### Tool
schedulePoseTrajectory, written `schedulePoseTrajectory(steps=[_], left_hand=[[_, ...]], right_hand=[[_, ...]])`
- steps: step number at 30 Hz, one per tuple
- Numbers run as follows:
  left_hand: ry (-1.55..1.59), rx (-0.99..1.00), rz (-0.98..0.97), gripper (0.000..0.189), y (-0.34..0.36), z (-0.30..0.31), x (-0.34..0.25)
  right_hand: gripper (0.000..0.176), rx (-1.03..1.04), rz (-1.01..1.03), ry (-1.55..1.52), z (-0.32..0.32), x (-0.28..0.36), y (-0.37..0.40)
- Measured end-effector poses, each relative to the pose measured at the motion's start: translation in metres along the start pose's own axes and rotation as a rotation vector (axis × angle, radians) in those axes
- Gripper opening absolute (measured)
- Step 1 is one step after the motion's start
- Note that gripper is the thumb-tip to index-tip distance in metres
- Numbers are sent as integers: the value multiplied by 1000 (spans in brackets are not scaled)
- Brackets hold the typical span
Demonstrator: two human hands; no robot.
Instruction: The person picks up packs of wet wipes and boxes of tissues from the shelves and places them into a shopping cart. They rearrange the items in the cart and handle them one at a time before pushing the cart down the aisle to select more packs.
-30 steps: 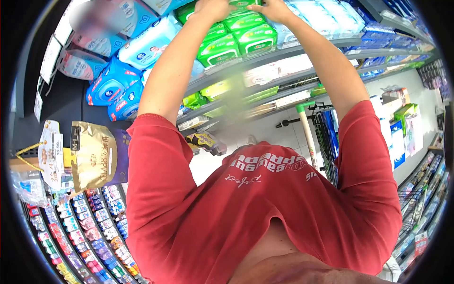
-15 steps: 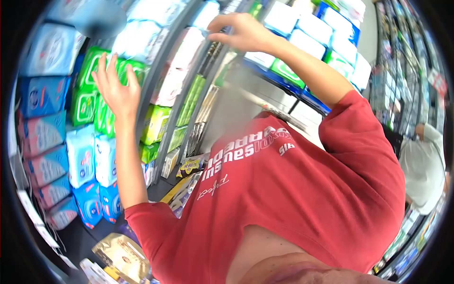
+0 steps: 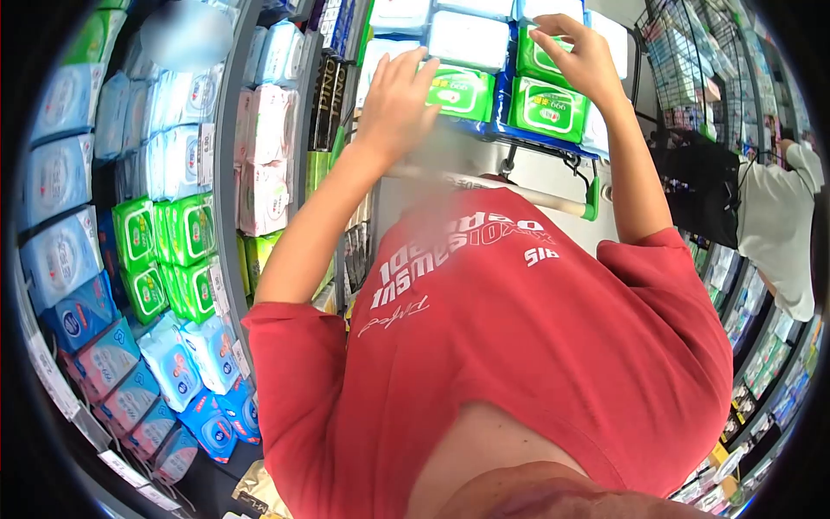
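My left hand (image 3: 396, 108) is over the near left part of a shopping cart, fingers spread, beside a green wipes pack (image 3: 460, 92). No item shows in it. Farther right, my right hand (image 3: 588, 65) hovers over or rests on the packs, fingers bent and apart, nothing visible in its grasp. Under its fingertips lies another green pack (image 3: 540, 60), with a second green pack (image 3: 549, 110) nearer to me. White-topped packs (image 3: 469, 39) fill the far rows. Whether my fingertips touch the packs cannot be made out.
Shelves at left hold green packs (image 3: 134, 233), pale blue packs (image 3: 59, 180) and pink-white packs (image 3: 264, 197). The cart handle (image 3: 553, 201) crosses in front of my chest. A person in a white top (image 3: 774, 229) stands at right, near a wire basket (image 3: 692, 60).
My left hand has moved from the green packs on the shelf to the cart. My right hand now reaches over the cart's packs. The view has turned, bringing the cart nearer the centre.
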State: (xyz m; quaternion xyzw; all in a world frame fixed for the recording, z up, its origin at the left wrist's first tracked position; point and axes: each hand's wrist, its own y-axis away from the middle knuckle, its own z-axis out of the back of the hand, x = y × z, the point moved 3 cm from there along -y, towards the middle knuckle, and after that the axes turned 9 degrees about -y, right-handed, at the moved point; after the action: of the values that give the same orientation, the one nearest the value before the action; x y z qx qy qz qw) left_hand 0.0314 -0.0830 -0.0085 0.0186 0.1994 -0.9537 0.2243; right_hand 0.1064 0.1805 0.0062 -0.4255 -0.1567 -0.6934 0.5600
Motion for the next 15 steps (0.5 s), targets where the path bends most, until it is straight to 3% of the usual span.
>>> schedulePoseTrajectory(steps=[3, 6, 8, 15], left_hand=[[-58, 141, -1, 64, -7, -17, -4], [-122, 263, -14, 66, -12, -23, -5], [-172, 239, -35, 66, -14, -33, -2], [-241, 160, -97, 59, -16, -46, 3]], right_hand=[[35, 46, 100, 194, -6, 3, 15], [43, 128, 183, 176, -42, 19, 37], [49, 171, 321, 183, -64, 23, 41], [73, 297, 224, 373, -98, 33, 50]])
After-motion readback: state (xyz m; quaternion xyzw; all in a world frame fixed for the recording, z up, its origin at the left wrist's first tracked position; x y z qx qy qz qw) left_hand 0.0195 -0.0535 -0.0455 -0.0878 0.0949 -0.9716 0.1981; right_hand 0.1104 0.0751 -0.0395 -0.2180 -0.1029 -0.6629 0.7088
